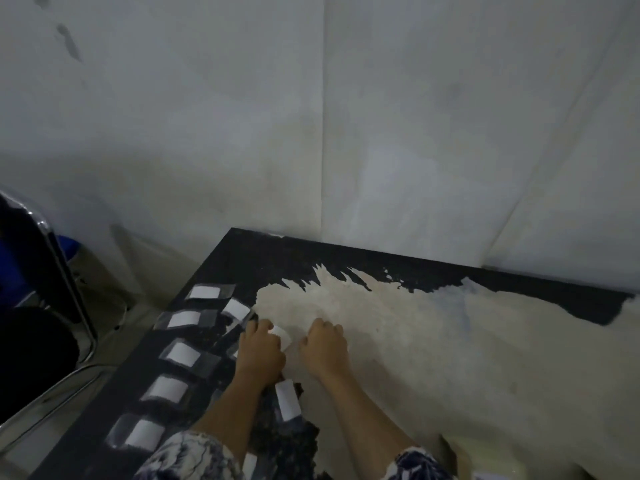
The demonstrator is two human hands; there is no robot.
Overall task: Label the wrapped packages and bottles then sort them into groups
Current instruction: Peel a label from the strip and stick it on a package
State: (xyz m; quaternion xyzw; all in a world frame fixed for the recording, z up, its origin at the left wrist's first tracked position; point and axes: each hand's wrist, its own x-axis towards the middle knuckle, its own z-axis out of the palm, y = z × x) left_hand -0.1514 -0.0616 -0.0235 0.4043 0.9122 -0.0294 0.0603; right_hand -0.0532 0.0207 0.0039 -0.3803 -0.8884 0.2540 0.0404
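Several white labels on clear tape strips lie in a column on the black left part of the table; one label (182, 353) sits midway, another label (204, 292) at the far end. My left hand (260, 349) has its fingers curled round a small white label (281, 332). My right hand (323, 344) lies just right of it with curled fingers; what it holds is hidden. One more label (287, 399) lies between my forearms. No packages or bottles are in view.
The table (450, 358) has a worn pale top with black edges and stands against a white wall (311, 133). A chrome-framed black chair (45, 306) stands to the left. A pale object (485, 459) sits at the near right edge.
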